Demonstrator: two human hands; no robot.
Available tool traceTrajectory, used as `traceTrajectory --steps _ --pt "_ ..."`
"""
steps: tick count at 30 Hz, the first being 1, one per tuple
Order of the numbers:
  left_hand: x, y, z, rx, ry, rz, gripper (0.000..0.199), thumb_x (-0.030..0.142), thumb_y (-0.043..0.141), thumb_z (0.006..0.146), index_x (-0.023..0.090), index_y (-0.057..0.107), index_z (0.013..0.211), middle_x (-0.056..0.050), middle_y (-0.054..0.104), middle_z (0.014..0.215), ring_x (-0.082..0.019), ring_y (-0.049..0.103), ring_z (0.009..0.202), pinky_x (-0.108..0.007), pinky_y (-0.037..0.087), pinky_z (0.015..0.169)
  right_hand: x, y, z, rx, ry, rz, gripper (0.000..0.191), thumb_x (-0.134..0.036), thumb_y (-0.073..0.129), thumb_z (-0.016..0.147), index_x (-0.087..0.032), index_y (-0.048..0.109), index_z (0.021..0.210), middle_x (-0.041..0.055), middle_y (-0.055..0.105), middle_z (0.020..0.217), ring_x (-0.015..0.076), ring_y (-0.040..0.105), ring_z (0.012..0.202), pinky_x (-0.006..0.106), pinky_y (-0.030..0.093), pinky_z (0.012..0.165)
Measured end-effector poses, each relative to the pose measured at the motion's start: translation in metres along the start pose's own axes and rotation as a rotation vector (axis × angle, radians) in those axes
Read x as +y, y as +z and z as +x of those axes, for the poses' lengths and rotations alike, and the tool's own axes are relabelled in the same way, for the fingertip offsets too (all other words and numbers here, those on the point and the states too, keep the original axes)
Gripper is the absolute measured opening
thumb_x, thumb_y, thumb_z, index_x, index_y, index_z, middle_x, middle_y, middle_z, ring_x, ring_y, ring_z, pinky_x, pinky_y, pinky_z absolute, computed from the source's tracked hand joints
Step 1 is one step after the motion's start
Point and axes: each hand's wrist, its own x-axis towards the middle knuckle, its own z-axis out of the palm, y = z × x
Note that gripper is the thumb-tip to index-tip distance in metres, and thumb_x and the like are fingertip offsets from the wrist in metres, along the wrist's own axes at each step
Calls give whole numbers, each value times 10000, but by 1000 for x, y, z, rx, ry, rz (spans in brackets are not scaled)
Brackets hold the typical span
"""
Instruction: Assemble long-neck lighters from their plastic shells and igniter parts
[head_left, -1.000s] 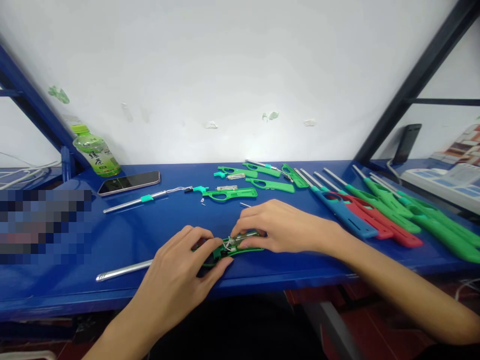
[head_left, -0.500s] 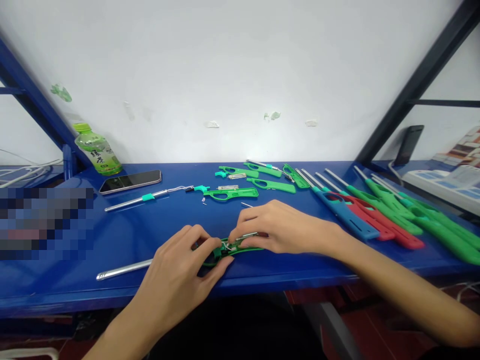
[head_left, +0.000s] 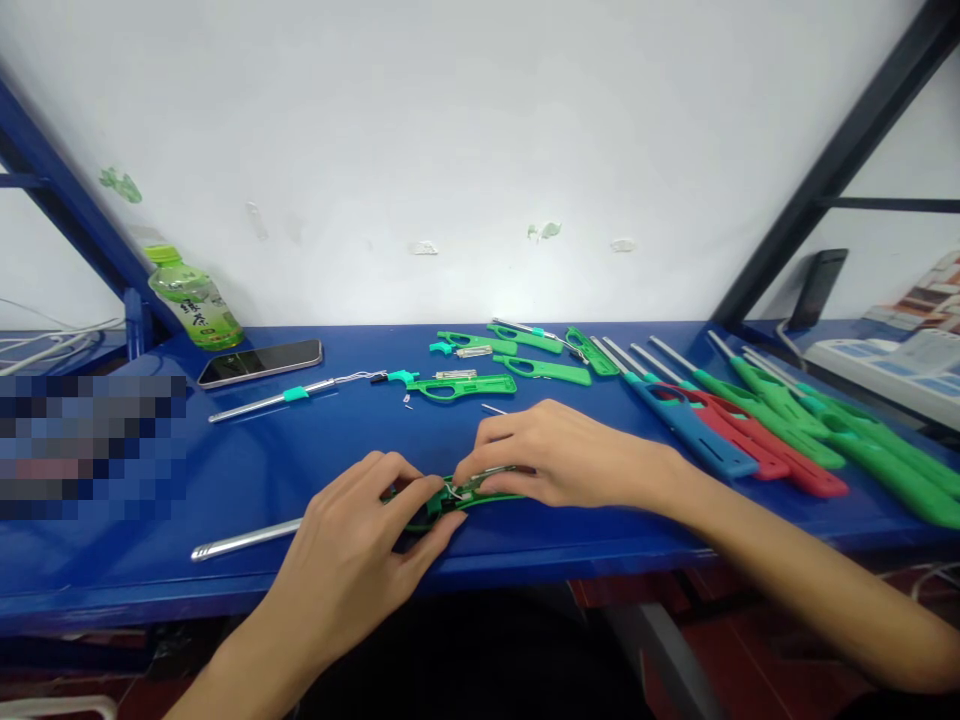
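An opened long-neck lighter (head_left: 438, 503) lies near the table's front edge, its green half-shell facing up with thin white wire and a teal part inside. Its metal tube (head_left: 241, 541) sticks out to the left, partly behind my left hand. My left hand (head_left: 367, 530) is closed around the trigger end, thumb in front and fingers behind. The fingertips of my right hand (head_left: 536, 455) are pinched together on the lighter's inner parts, beside the white wire. A narrow metal piece shows under these fingers. Exactly which part they pinch is hidden.
Behind my hands lie green lighter shells (head_left: 469, 388) and a loose metal tube (head_left: 259, 403) with wires. Finished-looking lighters, blue (head_left: 694, 430), red (head_left: 795, 465) and green, lie at the right. A phone (head_left: 261, 362) and a bottle (head_left: 195, 300) are at the back left.
Almost nothing differs. My right fingertips have shifted very slightly left over the lighter's inside; my left hand keeps its grip.
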Motion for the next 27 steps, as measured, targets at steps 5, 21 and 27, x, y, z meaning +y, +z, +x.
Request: traceTrajectory --steps 5,21,27 --pt "0 -1 1 27 38 1 104 283 699 1018 196 703 1075 -32 682 921 -182 615 744 -327 498 652 1 1 0 -3 -5 -3 198 -284 636 1074 -241 773 1210 21 739 1059 136 689 802 258 473 704" --pt "0 0 2 7 35 -28 97 258 698 1013 178 707 1067 -38 662 923 -193 599 754 -347 500 661 1 1 -1 8 -22 -13 207 -273 646 1069 -220 769 1228 24 734 1041 125 666 784 252 458 679" --pt "0 0 1 -8 24 -24 93 265 696 1016 180 717 1046 -38 662 918 -196 591 766 -350 495 677 0 1 1 13 -24 -19 216 -273 633 1077 -226 773 1235 31 733 1029 130 665 776 251 458 671"
